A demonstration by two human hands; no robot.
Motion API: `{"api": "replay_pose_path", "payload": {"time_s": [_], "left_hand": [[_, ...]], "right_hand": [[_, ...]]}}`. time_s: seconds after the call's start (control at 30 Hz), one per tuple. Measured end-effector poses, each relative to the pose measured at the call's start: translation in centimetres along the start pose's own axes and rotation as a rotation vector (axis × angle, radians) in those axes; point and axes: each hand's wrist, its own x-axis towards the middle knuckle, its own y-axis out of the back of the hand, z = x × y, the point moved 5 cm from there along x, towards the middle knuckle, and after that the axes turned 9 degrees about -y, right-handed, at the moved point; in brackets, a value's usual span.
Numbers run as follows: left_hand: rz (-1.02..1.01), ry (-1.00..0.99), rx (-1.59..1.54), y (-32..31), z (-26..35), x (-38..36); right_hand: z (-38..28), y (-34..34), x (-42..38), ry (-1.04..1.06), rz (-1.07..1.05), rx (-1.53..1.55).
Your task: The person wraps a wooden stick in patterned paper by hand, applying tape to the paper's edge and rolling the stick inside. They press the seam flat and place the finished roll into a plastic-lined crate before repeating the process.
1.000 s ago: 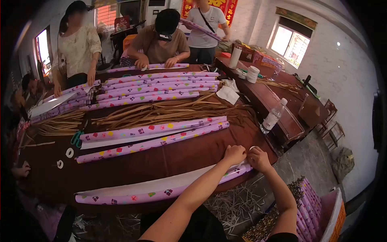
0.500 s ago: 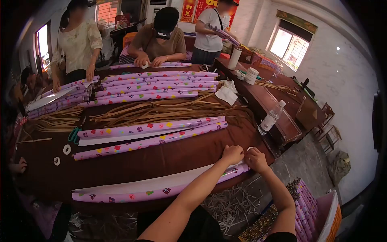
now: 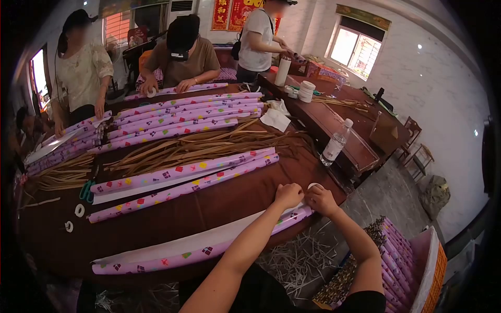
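A partly rolled sheet of purple wrapping paper (image 3: 177, 259) with coloured gift shapes lies along the near table edge, its white underside showing at the back. At its right end my right hand (image 3: 321, 200) has its fingers closed around a small white roll of tape (image 3: 312, 185), mostly hidden by the hand. Close beside it, my left hand (image 3: 289, 196) is closed over the same end of the paper. Whatever its fingers pinch is hidden. Farther back lie two more purple paper rolls (image 3: 182, 188), one with a white flap.
Green-handled scissors (image 3: 87, 192) and loose tape rings (image 3: 79, 210) lie at left. Brown strips (image 3: 193, 146) and stacked rolls (image 3: 182, 112) fill the far side, where several people work. A water bottle (image 3: 336, 143) stands right. Below is a crate (image 3: 433, 271) of rolls.
The view has shifted slightly, moving the table down and left in frame. Both my hands stay at the paper's right end. The standing person at the back has lowered the rolls in hand.
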Motion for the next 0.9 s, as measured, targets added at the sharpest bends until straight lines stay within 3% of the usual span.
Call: {"api": "replay_pose_path", "payload": {"time_s": [0.23,0.4,0.67,0.8,0.87,0.9], "left_hand": [[0.014,0.01,-0.011,-0.2,-0.1,0.1],[0.137,-0.017,-0.001,-0.7,-0.4,0.2],[0.046,-0.017,0.104,-1.1,-0.4,0.7],[0.062,-0.064,0.003,-0.5,-0.1,0.1],[0.079,-0.107,-0.014,-0.2,0.3,-0.3],[0.081,-0.104,-0.012,-0.2,0.2,-0.4]], "right_hand": [[0.3,-0.2,-0.3,-0.015,-0.014,0.015],[0.0,0.0,0.2,-0.033,0.039,0.064],[0.5,0.5,-1.0,-0.095,0.102,0.095],[-1.0,0.7,-1.0,-0.086,0.041,0.058],[-0.1,0.2,-1.0,-0.276,-0.009,0.132],[-0.4,0.4,-0.7,-0.273,-0.009,0.136]]}}
